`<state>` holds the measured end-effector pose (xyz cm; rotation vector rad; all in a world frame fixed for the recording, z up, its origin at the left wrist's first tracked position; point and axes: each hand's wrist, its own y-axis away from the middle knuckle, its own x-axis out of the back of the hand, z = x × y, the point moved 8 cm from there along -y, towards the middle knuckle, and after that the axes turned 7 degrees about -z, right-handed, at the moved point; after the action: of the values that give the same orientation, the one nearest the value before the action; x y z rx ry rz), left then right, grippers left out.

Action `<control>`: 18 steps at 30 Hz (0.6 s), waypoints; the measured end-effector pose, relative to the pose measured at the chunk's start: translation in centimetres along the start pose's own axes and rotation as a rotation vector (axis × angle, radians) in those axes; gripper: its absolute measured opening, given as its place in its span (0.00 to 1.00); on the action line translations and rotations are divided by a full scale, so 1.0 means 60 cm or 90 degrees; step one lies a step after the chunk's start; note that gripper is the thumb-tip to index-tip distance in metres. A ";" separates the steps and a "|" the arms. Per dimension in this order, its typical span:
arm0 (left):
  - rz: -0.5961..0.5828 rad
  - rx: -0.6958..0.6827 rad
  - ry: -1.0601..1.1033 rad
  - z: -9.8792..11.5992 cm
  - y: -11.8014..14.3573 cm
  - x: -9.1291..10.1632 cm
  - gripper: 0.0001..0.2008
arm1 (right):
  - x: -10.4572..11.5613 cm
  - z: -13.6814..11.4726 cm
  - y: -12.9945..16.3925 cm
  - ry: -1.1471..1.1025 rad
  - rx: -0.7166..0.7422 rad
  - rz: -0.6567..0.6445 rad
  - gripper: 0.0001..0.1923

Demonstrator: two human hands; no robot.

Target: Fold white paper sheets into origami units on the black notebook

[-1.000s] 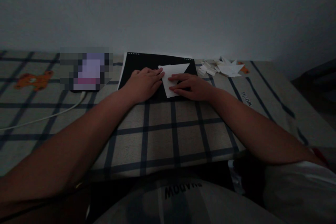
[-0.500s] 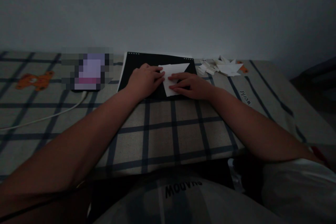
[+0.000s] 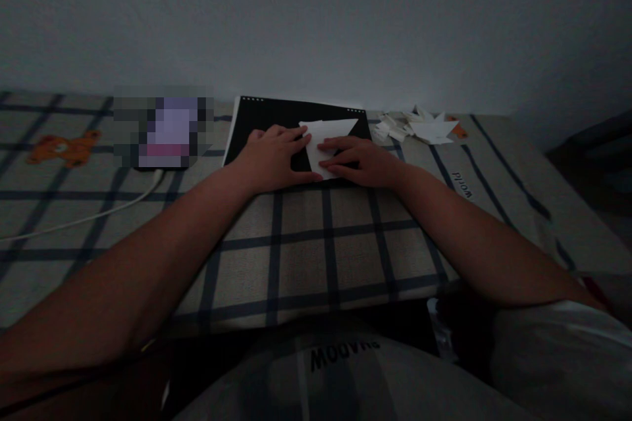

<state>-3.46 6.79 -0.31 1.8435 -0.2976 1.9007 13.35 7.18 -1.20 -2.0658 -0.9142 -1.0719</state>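
Note:
A folded sheet of white paper [image 3: 330,127] lies on a black-covered notebook [image 3: 257,120], one pointed corner stretching to the upper right. My left hand [image 3: 276,156] is open at the paper's left edge, fingertips on its upper left and the thumb reaching to its lower corner. From the other side, my right hand [image 3: 363,161] lies with its fingers apart and their tips on the middle of the paper. The fingers cover part of the folds.
Several folded white paper pieces [image 3: 417,126] lie right of the notebook. At the left are a blurred-out phone [image 3: 170,131] with a white cable [image 3: 113,210] and an orange bear print [image 3: 64,148]. A checked cloth [image 3: 301,263] covers the table against a wall.
My left thumb has spread away from the fingers, down to the paper's lower corner. The right hand and the paper have stayed nearly in place.

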 end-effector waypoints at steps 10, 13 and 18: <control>0.012 0.000 0.009 -0.005 0.001 -0.002 0.40 | 0.002 -0.004 -0.001 0.000 -0.011 -0.018 0.15; 0.022 -0.002 0.013 -0.005 0.001 -0.001 0.37 | 0.001 -0.005 -0.001 0.001 -0.004 -0.019 0.14; 0.020 0.011 0.001 -0.001 0.003 -0.001 0.38 | 0.000 -0.004 -0.001 0.005 -0.006 -0.016 0.14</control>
<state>-3.59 6.68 -0.33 1.8587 -0.3112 1.9321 13.20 7.02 -1.06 -2.0616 -0.9356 -1.0987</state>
